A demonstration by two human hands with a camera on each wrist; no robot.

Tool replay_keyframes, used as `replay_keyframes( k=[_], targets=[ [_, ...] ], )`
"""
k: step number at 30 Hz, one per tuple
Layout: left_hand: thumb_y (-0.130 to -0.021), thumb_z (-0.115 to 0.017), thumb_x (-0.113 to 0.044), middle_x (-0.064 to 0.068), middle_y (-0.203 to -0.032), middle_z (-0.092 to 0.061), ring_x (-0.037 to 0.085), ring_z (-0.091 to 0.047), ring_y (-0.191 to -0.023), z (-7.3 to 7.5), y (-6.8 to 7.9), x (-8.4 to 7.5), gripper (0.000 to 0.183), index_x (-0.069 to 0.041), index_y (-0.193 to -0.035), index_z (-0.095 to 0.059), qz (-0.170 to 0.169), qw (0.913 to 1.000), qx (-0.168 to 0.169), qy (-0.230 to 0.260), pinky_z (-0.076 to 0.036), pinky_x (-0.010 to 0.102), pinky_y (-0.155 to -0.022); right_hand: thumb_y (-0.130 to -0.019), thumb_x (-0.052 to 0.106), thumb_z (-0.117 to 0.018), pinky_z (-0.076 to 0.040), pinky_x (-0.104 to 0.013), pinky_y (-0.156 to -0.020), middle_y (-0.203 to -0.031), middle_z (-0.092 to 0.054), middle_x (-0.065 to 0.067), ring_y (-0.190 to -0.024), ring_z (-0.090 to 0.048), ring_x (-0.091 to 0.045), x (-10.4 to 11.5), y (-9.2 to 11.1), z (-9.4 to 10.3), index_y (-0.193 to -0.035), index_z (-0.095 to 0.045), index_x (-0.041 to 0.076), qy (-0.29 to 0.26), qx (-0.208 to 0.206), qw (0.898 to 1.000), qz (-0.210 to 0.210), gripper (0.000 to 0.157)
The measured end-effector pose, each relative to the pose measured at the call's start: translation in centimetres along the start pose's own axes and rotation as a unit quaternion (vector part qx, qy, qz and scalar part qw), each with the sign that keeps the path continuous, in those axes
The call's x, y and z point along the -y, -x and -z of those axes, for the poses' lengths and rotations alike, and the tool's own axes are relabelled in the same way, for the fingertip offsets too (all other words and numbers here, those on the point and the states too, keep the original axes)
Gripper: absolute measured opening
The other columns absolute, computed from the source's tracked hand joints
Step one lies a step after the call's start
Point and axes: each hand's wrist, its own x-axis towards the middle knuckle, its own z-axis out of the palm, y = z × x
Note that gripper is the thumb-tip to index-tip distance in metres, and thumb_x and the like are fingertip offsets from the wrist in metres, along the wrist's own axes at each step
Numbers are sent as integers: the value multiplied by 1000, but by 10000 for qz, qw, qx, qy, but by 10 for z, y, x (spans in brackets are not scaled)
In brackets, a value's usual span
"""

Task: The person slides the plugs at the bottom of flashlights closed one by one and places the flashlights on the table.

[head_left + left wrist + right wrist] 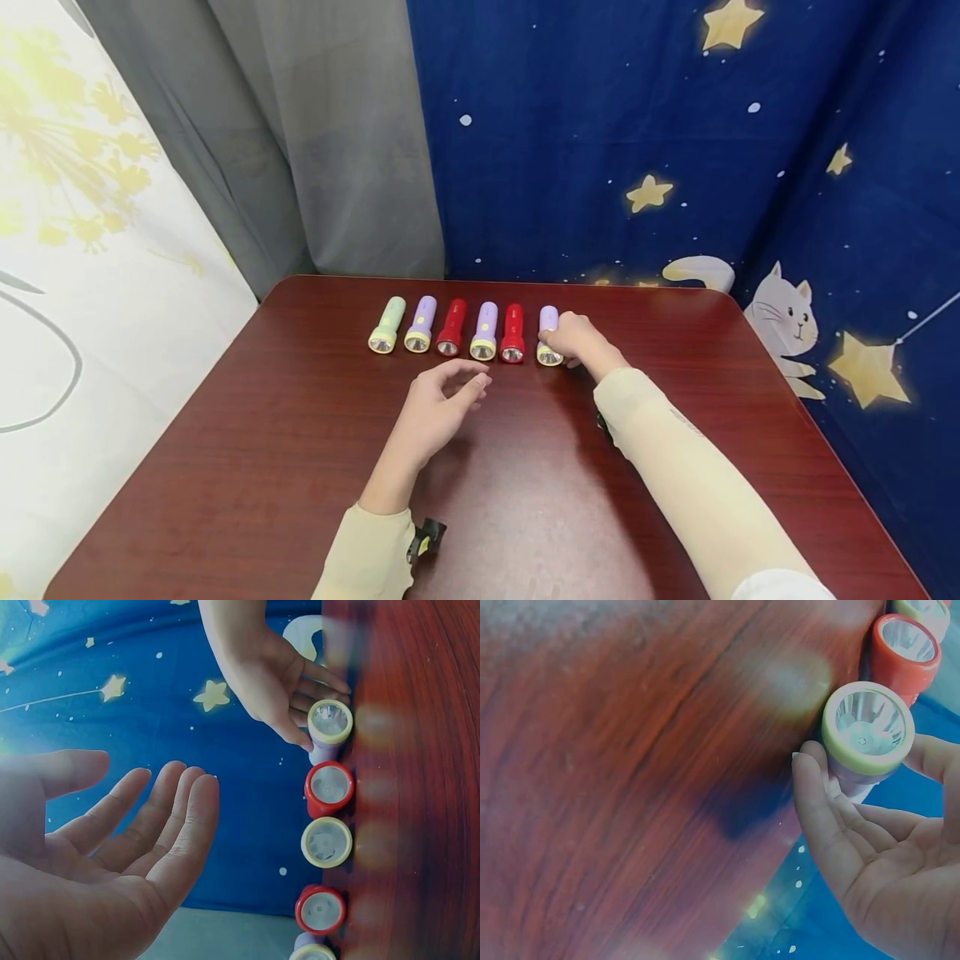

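Note:
Flashlights lie side by side in a row on the table, lens ends toward me. At the row's right end, my right hand (581, 337) holds a purple flashlight (549, 357) with a yellow rim, thumb on one side and fingers on the other. Its lens (866, 733) faces the right wrist camera. Left of it come a red flashlight (513, 333), a purple one (485, 330), another red one (452, 327), a purple one (421, 323) and a green one (387, 325). My left hand (438, 404) hovers in front of the row, fingers loosely bent, with nothing in it.
The dark red wooden table (300, 467) has rounded far corners. Behind its far edge hang a blue star-print curtain (562, 142) and a grey curtain (352, 150). A white patterned cloth (90, 250) hangs along the left side.

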Motion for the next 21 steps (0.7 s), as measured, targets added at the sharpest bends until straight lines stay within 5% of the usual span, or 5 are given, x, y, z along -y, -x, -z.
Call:
replay_keyframes(
  k=[10,15,18,21],
  targets=[
    [-103,-70,-17,11,-113,-80,27,-77,-99,3,-3,4,22,-8,-122,-75,-82,9999,-1,-100,-66,39,-91,-104,38,-58,-66,-39,-74,-110,-65,-24,-82,-74,-31,-6,20,3,-123,-61,-9,99,-120,9996,223,50],
    [-103,-69,-23,10,-116,-79,22,-75,-99,13,-12,7,24,-12,-124,-76,-245,9943,-261,-1002,-63,39,-93,-106,43,-55,-53,-54,-113,-142,-62,-31,-129,-65,-43,-9,34,9,-146,-53,-9,468,-393,9969,494,65],
    [-104,-67,-25,10,-117,-79,25,-72,-100,25,-23,10,27,-11,-125,-75,-571,9752,-622,-2046,-61,44,-92,-107,44,-53,-36,-61,-127,-161,-46,-30,-152,-42,-49,-12,47,13,-159,-40,-6,542,-592,9945,667,74],
    [-103,-66,-24,14,-117,-78,32,-71,-105,38,-36,16,29,-6,-125,-74,-933,9428,-947,-3058,-61,50,-95,-109,46,-50,-27,-69,-128,-170,-30,-29,-157,-28,-53,-19,61,14,-164,-33,0,575,-749,9924,795,74]
  ],
)
